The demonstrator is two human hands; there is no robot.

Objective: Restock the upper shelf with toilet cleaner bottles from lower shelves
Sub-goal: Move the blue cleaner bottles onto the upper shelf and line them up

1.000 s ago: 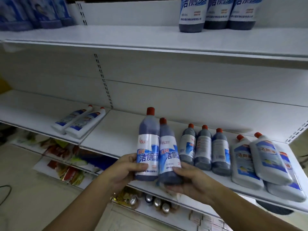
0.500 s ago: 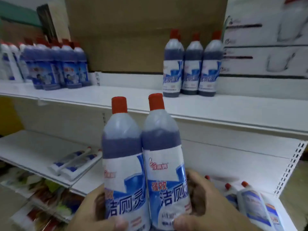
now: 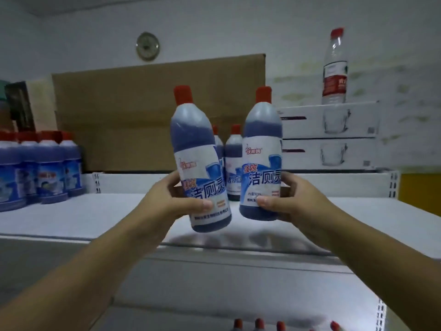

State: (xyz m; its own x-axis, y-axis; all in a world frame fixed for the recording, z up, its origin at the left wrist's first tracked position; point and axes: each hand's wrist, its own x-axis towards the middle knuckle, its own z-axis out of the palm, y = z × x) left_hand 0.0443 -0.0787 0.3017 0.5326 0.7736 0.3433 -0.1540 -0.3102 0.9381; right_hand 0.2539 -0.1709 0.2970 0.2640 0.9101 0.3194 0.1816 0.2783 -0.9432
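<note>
1. Two toilet cleaner bottles are up in the air, one in each of the hands, held side by side but apart.
2. The left hand point(image 3: 176, 201) is wrapped round the lower label of the left bottle point(image 3: 200, 163), thumb across the front. This bottle leans a little to the left.
3. The right hand point(image 3: 293, 199) grasps the right bottle point(image 3: 261, 158) low down, thumb on the front, and the bottle is close to upright.
4. Both bottles hang just above the front part of the white upper shelf point(image 3: 95, 216), with their bases off the surface.
5. Behind the gap between them, two standing bottles point(image 3: 232, 163) of the same kind show at the back of that shelf.
6. At far left on the shelf there's a cluster of bottles point(image 3: 43, 168). I count four red tops, and the row runs off the edge.
7. Behind it all sits one cardboard sheet point(image 3: 157, 111). To its right are two stacked white boxes point(image 3: 329, 151), with one clear water bottle point(image 3: 335, 68) on top.
8. One round clock point(image 3: 147, 46) is on the wall.
9. At the bottom edge, four red caps point(image 3: 259, 322) peek up from a lower shelf.
</note>
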